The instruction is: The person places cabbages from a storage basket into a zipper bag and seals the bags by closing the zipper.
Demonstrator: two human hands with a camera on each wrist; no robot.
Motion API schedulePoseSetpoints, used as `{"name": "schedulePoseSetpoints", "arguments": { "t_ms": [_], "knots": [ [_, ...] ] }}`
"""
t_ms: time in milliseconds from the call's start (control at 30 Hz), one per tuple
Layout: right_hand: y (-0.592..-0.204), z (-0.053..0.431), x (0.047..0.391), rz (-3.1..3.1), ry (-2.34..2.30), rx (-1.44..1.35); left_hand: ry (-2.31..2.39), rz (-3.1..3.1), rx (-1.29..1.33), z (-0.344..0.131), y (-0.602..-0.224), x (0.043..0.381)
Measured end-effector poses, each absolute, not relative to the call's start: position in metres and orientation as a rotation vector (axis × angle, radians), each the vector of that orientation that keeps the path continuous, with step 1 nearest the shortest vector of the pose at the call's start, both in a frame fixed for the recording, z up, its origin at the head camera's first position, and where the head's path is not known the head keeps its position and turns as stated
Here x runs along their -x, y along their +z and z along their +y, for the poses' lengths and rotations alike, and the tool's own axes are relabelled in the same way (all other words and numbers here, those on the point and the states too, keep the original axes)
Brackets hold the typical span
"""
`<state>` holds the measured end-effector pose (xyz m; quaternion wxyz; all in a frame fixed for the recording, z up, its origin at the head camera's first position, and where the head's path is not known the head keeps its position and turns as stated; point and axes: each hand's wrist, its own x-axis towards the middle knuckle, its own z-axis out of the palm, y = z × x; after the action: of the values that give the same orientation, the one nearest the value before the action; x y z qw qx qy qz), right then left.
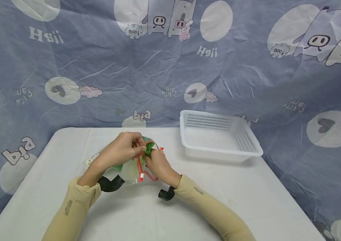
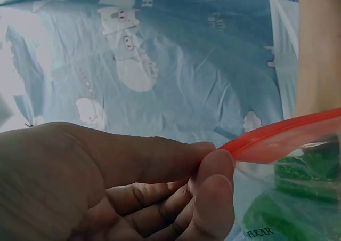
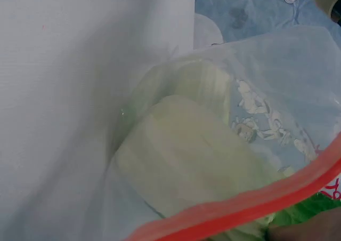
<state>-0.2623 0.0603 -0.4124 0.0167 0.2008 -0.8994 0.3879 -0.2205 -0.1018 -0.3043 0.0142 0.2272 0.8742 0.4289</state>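
A clear printed zip bag [image 1: 129, 172] with a red zip edge [image 3: 240, 209] lies between my hands, its mouth spread apart. My left hand [image 1: 120, 149] pinches the red edge between thumb and index finger, plain in the left wrist view. Inside the bag is a leafy vegetable, with broad pale stalks [image 3: 186, 150] and crinkled green leaves [image 1: 149, 148]. At the bag's mouth, my right hand [image 1: 159, 167] holds the vegetable by its green leaves, its fingertips mostly hidden. One of its fingers [image 3: 314, 227] shows against the green at the lower right of the right wrist view.
A white perforated plastic basket [image 1: 183, 134] stands at the back right of the white-covered table [image 1: 137, 214]. Behind the table hangs a blue cartoon-print cloth [image 1: 110, 70]. Black curved wrist mounts [image 1: 111, 183] stick out below both cuffs.
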Motion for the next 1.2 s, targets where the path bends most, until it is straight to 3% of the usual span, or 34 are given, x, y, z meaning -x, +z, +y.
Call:
{"name": "schedulePoseSetpoints", "arguments": {
  "t_ms": [300, 533, 733, 1200],
  "knots": [
    [-0.408, 0.066, 0.259, -2.8, 1.373, -0.556, 1.389, 2.759, -0.562, -0.109, -0.304, 0.225],
    [-0.382, 0.09, 0.249, -2.889, 1.322, -0.642, 1.436, 2.727, -0.5, -0.114, -0.307, 0.233],
    [-0.361, 0.117, 0.263, -2.859, 1.225, -0.652, 1.431, 2.715, -0.476, -0.117, -0.305, 0.237],
    [-0.384, 0.119, 0.299, -2.594, 0.954, -0.953, 1.443, 2.71, -0.454, -0.12, -0.306, 0.235]
  ]
}}
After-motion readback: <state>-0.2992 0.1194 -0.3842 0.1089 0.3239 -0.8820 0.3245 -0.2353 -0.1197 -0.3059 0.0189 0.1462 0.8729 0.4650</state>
